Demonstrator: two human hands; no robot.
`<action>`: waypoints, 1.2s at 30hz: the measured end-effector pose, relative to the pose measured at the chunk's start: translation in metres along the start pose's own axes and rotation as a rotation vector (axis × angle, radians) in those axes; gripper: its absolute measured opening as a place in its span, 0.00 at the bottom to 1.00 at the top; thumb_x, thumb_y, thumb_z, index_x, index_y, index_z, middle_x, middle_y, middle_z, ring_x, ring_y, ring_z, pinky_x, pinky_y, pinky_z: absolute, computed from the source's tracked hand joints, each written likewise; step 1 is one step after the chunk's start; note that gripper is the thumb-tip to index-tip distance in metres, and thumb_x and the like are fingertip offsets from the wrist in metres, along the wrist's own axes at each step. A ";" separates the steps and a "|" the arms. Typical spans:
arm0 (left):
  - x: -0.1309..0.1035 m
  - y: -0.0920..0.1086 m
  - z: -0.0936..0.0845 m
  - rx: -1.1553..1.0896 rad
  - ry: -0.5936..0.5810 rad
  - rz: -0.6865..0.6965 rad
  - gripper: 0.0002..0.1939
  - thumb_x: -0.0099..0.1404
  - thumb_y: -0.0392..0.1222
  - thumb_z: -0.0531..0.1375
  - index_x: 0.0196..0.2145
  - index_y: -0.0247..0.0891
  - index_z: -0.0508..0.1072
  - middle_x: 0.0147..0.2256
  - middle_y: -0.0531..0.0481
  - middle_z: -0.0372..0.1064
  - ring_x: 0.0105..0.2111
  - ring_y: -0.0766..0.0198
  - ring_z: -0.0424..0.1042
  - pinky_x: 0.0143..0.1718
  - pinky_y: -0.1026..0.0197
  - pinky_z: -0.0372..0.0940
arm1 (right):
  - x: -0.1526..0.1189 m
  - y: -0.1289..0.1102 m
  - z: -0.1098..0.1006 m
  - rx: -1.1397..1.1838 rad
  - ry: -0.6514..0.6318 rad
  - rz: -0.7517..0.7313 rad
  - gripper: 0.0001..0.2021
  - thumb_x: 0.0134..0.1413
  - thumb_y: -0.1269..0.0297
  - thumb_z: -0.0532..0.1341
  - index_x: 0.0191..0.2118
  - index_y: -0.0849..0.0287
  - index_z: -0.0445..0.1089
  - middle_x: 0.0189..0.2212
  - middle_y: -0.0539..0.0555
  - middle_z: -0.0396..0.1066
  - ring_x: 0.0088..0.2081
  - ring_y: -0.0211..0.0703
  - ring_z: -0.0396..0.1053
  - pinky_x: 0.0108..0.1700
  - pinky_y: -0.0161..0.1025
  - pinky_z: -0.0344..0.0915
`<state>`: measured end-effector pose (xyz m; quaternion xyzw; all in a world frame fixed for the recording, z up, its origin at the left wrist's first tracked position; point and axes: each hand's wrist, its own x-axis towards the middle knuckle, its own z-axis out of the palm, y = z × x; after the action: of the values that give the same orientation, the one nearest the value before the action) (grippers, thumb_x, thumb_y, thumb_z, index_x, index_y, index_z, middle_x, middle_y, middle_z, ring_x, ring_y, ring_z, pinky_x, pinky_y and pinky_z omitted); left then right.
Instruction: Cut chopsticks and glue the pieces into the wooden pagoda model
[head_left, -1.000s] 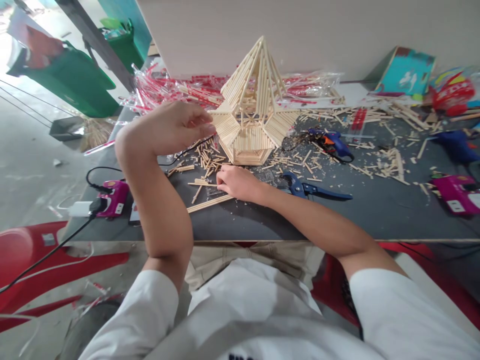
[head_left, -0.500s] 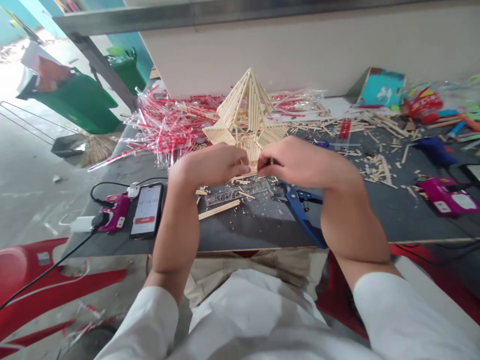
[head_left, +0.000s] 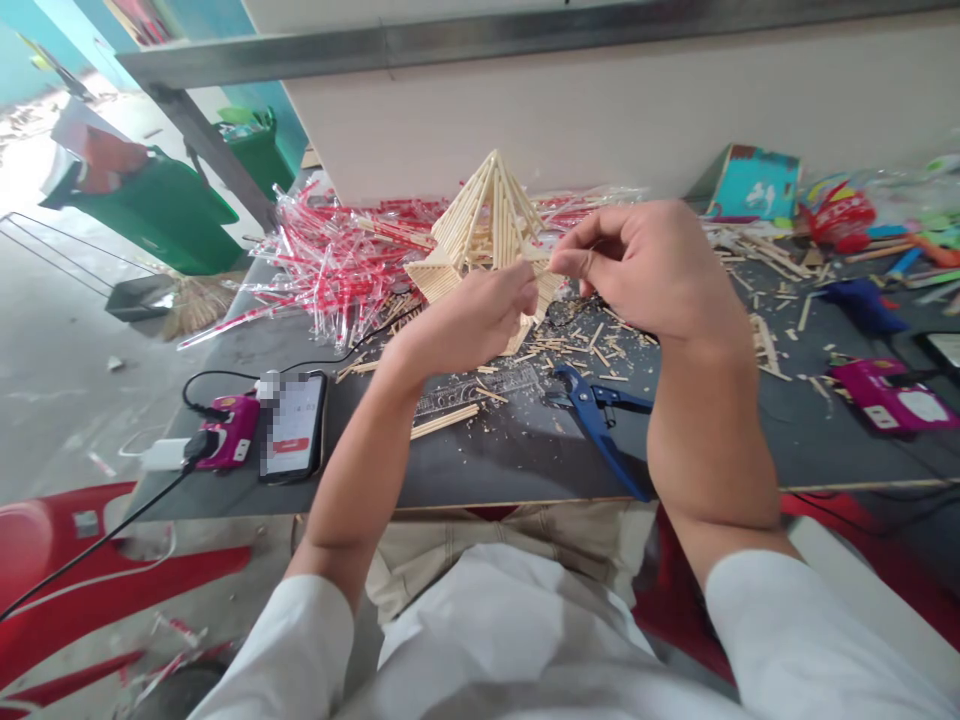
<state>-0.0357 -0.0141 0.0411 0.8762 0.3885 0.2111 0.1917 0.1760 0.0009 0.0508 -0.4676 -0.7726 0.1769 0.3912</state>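
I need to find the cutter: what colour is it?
The cutter is mostly blue, seen best in the head view.

"What stands on the tabletop [head_left: 517, 465]?"

"Stick model [head_left: 505, 222], pale wood, upright, near the far side. Spire [head_left: 496, 182] of slender sticks, converging at a peak; a gap shows at the front."

"Below the spire?"

"Sloping panels [head_left: 437, 279], sticks laid side by side, flaring out left and right. Left hand [head_left: 476, 318] in front, covering much of the middle and base."

"Right hand [head_left: 649, 265]?"

"Fingers bent, tips at the right panel's edge. Contact: can't tell from here."
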 end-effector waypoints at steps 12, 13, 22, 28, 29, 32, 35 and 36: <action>0.017 0.007 0.036 -0.226 0.278 -0.108 0.06 0.73 0.34 0.51 0.40 0.39 0.67 0.28 0.48 0.70 0.32 0.58 0.76 0.37 0.56 0.70 | 0.011 0.008 0.019 0.265 0.227 0.084 0.04 0.54 0.63 0.73 0.32 0.56 0.80 0.23 0.48 0.73 0.20 0.32 0.64 0.20 0.34 0.58; 0.016 0.008 0.038 -0.199 0.287 -0.131 0.06 0.73 0.33 0.52 0.41 0.39 0.67 0.28 0.48 0.71 0.33 0.57 0.77 0.38 0.56 0.70 | 0.012 0.008 0.021 0.286 0.226 0.090 0.04 0.53 0.64 0.74 0.32 0.56 0.80 0.22 0.47 0.72 0.19 0.31 0.64 0.20 0.34 0.57; 0.017 0.018 0.048 -0.022 0.279 -0.255 0.11 0.69 0.29 0.54 0.48 0.38 0.63 0.32 0.45 0.72 0.33 0.54 0.76 0.38 0.54 0.69 | 0.025 0.036 0.024 0.724 -0.084 0.146 0.15 0.49 0.54 0.75 0.30 0.57 0.72 0.22 0.42 0.66 0.20 0.25 0.58 0.22 0.33 0.52; 0.016 0.004 0.036 -0.089 0.260 -0.169 0.11 0.68 0.27 0.52 0.44 0.40 0.65 0.32 0.48 0.71 0.34 0.58 0.76 0.36 0.57 0.68 | 0.025 0.036 0.024 0.623 -0.050 0.072 0.14 0.52 0.53 0.74 0.32 0.57 0.74 0.23 0.44 0.67 0.21 0.25 0.58 0.24 0.34 0.54; 0.015 0.002 0.033 -0.086 0.256 -0.156 0.10 0.68 0.28 0.52 0.43 0.40 0.66 0.32 0.48 0.71 0.34 0.58 0.76 0.35 0.58 0.68 | 0.024 0.034 0.024 0.571 -0.023 0.067 0.13 0.53 0.55 0.74 0.32 0.58 0.74 0.23 0.45 0.68 0.21 0.25 0.59 0.24 0.34 0.55; 0.011 -0.001 0.024 -0.082 0.246 -0.123 0.08 0.69 0.30 0.52 0.40 0.39 0.67 0.31 0.48 0.72 0.35 0.59 0.76 0.36 0.59 0.69 | 0.023 0.029 0.018 0.446 0.093 0.040 0.12 0.52 0.57 0.75 0.31 0.58 0.75 0.23 0.47 0.70 0.21 0.27 0.61 0.23 0.34 0.56; 0.006 -0.003 0.014 -0.071 0.240 -0.113 0.07 0.70 0.31 0.52 0.39 0.38 0.68 0.31 0.48 0.73 0.35 0.59 0.77 0.36 0.59 0.69 | 0.015 0.021 0.003 0.446 0.144 -0.053 0.13 0.54 0.54 0.74 0.31 0.57 0.75 0.22 0.48 0.68 0.20 0.29 0.62 0.21 0.36 0.55; 0.004 -0.003 0.011 -0.060 0.234 -0.112 0.07 0.70 0.31 0.52 0.39 0.38 0.68 0.31 0.47 0.73 0.34 0.59 0.77 0.37 0.59 0.69 | 0.010 0.018 -0.004 0.459 0.154 -0.097 0.13 0.55 0.54 0.73 0.31 0.56 0.75 0.21 0.47 0.67 0.20 0.30 0.62 0.21 0.36 0.55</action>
<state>-0.0295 -0.0107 0.0314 0.8165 0.4499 0.3122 0.1829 0.1871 0.0186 0.0464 -0.3407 -0.7017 0.2927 0.5530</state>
